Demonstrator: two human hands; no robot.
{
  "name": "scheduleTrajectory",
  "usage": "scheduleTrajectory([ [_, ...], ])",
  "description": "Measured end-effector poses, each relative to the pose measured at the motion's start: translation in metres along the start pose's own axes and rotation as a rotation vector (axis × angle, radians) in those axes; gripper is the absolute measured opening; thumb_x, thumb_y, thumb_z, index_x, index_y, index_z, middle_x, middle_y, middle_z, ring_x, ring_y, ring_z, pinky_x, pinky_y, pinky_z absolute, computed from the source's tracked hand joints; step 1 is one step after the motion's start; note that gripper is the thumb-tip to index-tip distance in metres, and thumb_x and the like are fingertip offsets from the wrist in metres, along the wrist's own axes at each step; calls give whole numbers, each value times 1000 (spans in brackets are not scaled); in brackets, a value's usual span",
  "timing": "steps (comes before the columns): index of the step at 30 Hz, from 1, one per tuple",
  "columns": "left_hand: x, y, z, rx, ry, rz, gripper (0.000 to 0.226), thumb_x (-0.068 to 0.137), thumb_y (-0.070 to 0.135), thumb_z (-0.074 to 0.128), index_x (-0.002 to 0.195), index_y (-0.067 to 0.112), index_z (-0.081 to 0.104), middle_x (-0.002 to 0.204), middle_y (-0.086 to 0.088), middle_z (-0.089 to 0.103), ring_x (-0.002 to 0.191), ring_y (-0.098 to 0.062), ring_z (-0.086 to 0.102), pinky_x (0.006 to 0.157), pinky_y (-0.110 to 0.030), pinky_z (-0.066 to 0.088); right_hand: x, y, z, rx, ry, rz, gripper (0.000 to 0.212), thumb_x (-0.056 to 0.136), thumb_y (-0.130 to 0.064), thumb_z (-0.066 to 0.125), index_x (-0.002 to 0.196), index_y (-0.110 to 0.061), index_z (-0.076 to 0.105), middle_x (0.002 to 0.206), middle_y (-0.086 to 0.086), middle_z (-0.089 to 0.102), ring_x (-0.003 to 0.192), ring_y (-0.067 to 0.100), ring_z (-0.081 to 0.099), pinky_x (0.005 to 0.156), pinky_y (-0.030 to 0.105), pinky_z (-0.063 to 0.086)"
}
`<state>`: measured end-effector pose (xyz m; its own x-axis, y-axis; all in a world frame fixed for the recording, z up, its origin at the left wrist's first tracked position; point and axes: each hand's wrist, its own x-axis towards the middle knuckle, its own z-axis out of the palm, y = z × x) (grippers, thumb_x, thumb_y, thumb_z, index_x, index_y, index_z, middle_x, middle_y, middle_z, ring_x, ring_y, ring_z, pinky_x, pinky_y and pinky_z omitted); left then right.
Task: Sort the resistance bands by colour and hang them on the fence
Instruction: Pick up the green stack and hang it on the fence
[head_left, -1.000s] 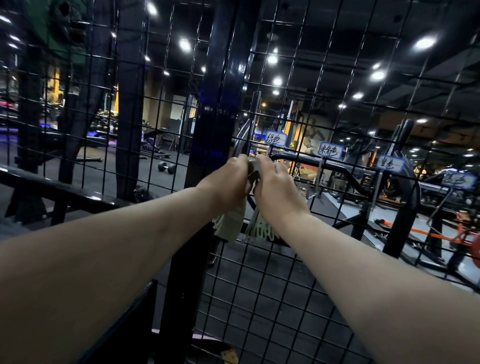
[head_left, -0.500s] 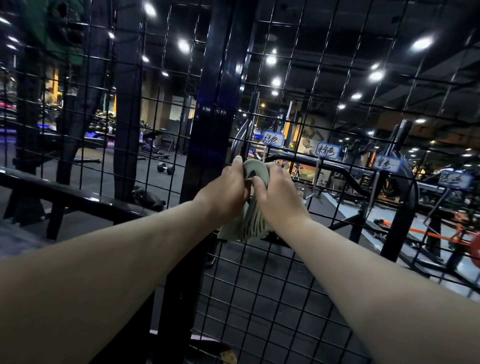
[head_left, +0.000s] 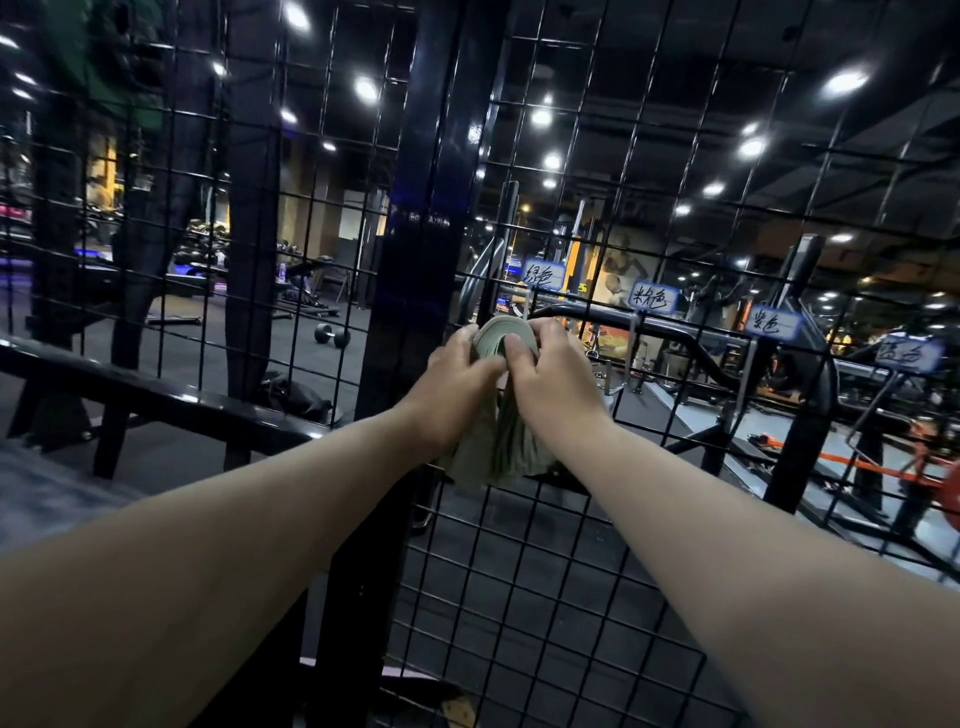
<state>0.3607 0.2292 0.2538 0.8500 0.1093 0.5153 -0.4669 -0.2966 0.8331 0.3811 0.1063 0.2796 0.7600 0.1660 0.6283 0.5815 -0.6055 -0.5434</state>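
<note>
Two bare forearms reach forward from the bottom corners and meet at the fence. The left hand (head_left: 457, 379) has its grip clamped on the left side of a bundle of pale green resistance bands (head_left: 501, 449), fingers curled round it. The right hand (head_left: 550, 379) has its grip clamped on the top and right side, with the thumb pressed on the front of the folded loop. The bands arch over between the two hands and hang down below the wrists in a fanned bunch, right against the black wire-mesh fence (head_left: 571, 597). Whether the loop sits on a hook cannot be told, as the hands cover it.

A thick black post (head_left: 415, 249) stands just left of the hands. Directly above the bundle a small blue-edged label (head_left: 544, 274) reads 绿色. Further right along the mesh are labels reading 粉色 (head_left: 653, 300) and 紫色 (head_left: 771, 326), then a fourth label (head_left: 906, 355) too blurred to read surely.

Beyond the mesh, a dumbbell (head_left: 332, 335) lies on the dark gym floor.
</note>
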Motion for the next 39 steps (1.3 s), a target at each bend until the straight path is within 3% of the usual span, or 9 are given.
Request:
scheduleTrajectory([
  [2,0,6,-6,-106,-29,-13,40,90,49,50,113,20,66,111,-5,68,111,-26,62,99,-48,48,4,0,-1,17,7,1,36,102,-37,47,129,-14,52,123,9,53,99,20,53,77,28,37],
  [6,5,6,-8,-37,16,-23,27,99,42,48,111,26,67,103,-2,72,100,-23,67,95,-50,52,8,-2,0,-4,19,11,33,102,-36,48,126,-14,54,120,9,55,94,20,54,67,26,36],
  [10,9,4,-5,-41,49,8,16,102,28,52,105,25,67,97,-4,73,95,-24,70,89,-45,56,9,-8,-1,-24,0,16,32,103,-34,46,129,-15,53,122,10,53,95,21,53,75,28,37],
  [18,11,1,-8,51,68,53,22,101,26,53,115,19,68,93,-1,75,89,-21,71,85,-49,57,3,-16,5,-24,-34,31,38,106,-31,40,140,-15,42,135,11,41,104,24,48,85,33,37],
  [24,2,-3,-12,-73,-11,-37,33,93,42,44,91,21,69,89,-4,72,89,-25,67,92,-54,51,-7,-11,5,21,-34,62,48,102,-36,47,143,-14,34,140,7,34,119,22,45,90,31,36],
  [27,-1,-7,-15,-137,-40,-101,37,87,45,48,96,17,71,95,-9,73,93,-30,69,93,-56,52,-13,-7,7,23,-26,80,46,98,-31,55,136,-16,34,140,5,27,117,24,47,93,34,43],
  [31,-1,-8,-17,-221,-95,-131,34,98,33,52,105,3,66,92,-14,70,84,-29,67,83,-48,55,-18,-4,7,41,-47,129,53,95,-31,60,136,-17,28,141,6,30,112,22,47,83,35,46],
  [34,-2,-7,-21,-214,-163,-158,27,101,32,52,101,9,66,88,-11,70,81,-27,68,77,-39,55,-17,0,6,92,-70,195,66,91,-35,65,138,-16,22,136,8,44,113,24,54,82,36,51],
  [39,-1,0,-26,-176,-225,-234,44,98,42,55,109,1,68,99,-21,73,88,-34,71,85,-44,55,-15,0,-4,154,-157,243,65,93,-28,66,135,-14,19,103,0,55,83,13,58,57,24,45],
])
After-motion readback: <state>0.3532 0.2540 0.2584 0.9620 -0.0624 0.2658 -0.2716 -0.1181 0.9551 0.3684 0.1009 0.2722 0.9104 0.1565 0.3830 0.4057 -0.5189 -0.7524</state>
